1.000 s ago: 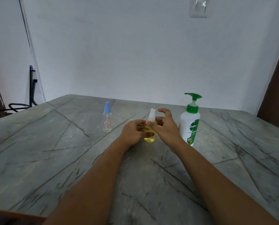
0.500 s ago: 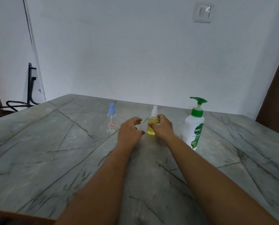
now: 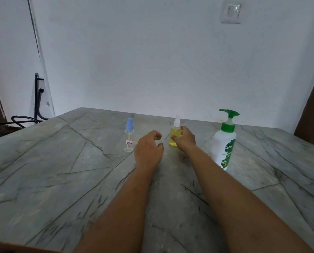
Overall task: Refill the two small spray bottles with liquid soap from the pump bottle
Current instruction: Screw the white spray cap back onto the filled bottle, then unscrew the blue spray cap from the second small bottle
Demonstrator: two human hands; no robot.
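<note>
A small spray bottle full of yellow liquid, with a white cap, stands upright mid-table. My right hand wraps its right side, thumb at its base. My left hand hovers just left of it, fingers curled apart, holding nothing. Further left stands a clear spray bottle with a blue cap and a small label; it looks nearly empty. The white pump bottle with a green pump and green label stands at the right.
The grey marble table runs to a white wall at the back. A black chair frame stands off the table's left edge. A brown door edge shows at the far right.
The yellow bottle has been set down further from me. My left hand has let go of it and drawn back to the left. My right hand stays on it.
</note>
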